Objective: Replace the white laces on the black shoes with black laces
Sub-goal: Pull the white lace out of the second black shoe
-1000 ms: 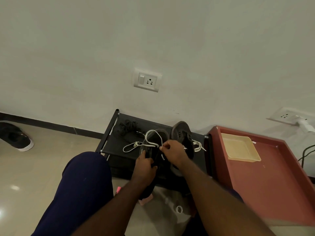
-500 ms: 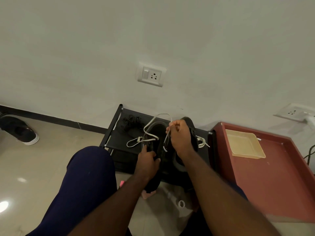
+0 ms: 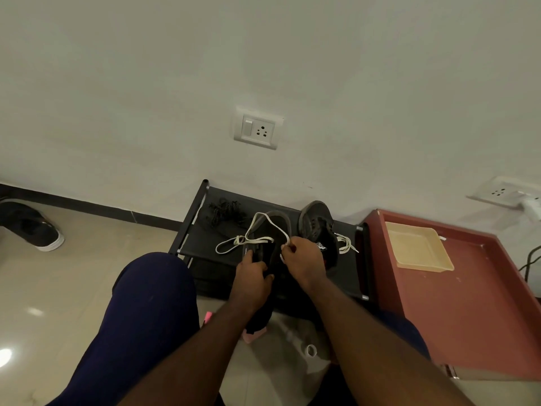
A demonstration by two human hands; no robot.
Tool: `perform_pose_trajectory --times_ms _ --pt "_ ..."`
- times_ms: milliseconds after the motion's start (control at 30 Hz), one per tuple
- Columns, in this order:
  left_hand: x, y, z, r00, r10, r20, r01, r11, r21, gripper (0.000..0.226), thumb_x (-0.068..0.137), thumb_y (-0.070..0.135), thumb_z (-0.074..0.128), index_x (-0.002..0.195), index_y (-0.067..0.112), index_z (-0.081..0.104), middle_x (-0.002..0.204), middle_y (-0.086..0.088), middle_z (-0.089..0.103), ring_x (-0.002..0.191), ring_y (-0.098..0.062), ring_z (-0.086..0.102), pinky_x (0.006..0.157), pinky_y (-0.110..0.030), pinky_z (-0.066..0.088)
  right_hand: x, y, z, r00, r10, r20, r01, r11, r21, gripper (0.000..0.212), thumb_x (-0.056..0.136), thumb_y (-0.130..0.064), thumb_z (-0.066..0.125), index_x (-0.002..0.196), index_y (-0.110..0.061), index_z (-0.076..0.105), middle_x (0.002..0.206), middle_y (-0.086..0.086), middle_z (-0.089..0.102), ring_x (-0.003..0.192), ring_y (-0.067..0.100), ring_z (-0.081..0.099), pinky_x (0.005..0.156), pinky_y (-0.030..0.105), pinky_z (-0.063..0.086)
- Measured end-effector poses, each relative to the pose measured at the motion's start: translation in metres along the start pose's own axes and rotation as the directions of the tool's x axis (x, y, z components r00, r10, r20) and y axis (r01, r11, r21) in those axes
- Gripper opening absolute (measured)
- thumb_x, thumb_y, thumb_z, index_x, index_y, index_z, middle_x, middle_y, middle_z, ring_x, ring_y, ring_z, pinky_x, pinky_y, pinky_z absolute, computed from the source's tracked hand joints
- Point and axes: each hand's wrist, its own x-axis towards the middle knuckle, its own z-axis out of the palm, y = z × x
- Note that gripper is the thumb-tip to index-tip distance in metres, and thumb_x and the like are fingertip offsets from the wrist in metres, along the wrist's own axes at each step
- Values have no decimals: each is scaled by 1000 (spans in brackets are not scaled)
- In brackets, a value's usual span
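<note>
the left hand (image 3: 251,278) grips the black shoe (image 3: 276,230) over the near edge of the rack (image 3: 348,276), the right hand (image 3: 304,259) beside it pinches its looping white lace (image 3: 254,239), with the second shoe (image 3: 316,227) just right and the black laces (image 3: 225,212) bundled far left.

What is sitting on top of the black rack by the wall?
On the rack: a tangle of black laces at the left rear and a white-laced black shoe at the right. The left hand, right hand and held shoe cover its middle.
</note>
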Motion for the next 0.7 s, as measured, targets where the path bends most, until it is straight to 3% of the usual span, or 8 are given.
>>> perform_pose_trajectory --times_ms 67,133,200,267,333,400,600,700 --pt "-1 0 -1 1000 -4 -6 4 1000 -9 21 86 26 68 97 8 70 142 -18 42 122 -33 49 103 -35 40 2 -6 -6 1000 12 -22 -9 991 130 22 94 -24 57 74 -15 56 74 3 64 72 20 62 72 45 55" --pt "-1 0 -1 1000 -9 -21 8 1000 -28 20 86 26 69 95 8 70 139 -16 44 120 -34 50 102 -35 42 5 -22 -17 993 104 -49 -74 900 429 16 91 -20 54 77 -13 54 75 5 65 72 23 65 71 45 55" --pt "0 1 -1 999 -19 -29 18 999 -47 19 85 25 69 94 8 70 138 -15 45 120 -34 49 101 -35 42 12 -39 -32 973 230 13 -150 590 794 13 92 -12 45 80 -10 50 70 8 64 64 25 66 66 41 57" --pt "0 1 -1 999 -28 -28 26 998 -60 18 85 23 69 93 7 70 140 -16 44 121 -35 49 103 -34 41 18 -54 -48 952 283 115 -204 309 929 18 91 -6 38 76 -12 46 60 5 50 46 17 48 49 30 48" --pt "0 2 -2 999 -32 -24 30 998 -61 18 86 23 69 94 6 70 145 -17 40 125 -35 47 106 -33 39 20 -61 -60 932 314 183 -279 296 913 22 90 -8 37 71 -16 42 58 1 40 41 11 30 42 24 29" --pt "-1 3 -2 999 -36 -20 34 998 -54 19 87 24 68 95 6 70 148 -18 38 127 -35 46 107 -32 38 19 -65 -67 920 308 244 -341 316 886 23 92 -10 37 70 -17 41 58 0 39 41 10 26 40 23 22" --pt "-4 11 -10 999 -51 -10 51 998 -26 24 89 25 66 102 5 69 147 -18 38 126 -36 47 107 -35 38 11 -73 -100 930 234 284 -317 119 941 25 95 -10 42 72 -17 41 56 -1 43 39 8 27 36 20 22" --pt "-4 14 -12 998 -64 -1 64 998 3 24 89 25 66 102 5 69 142 -18 42 121 -38 50 106 -40 41 5 -66 -116 937 220 271 -300 111 947 24 97 -10 43 73 -16 43 56 -1 43 39 8 29 35 20 23"
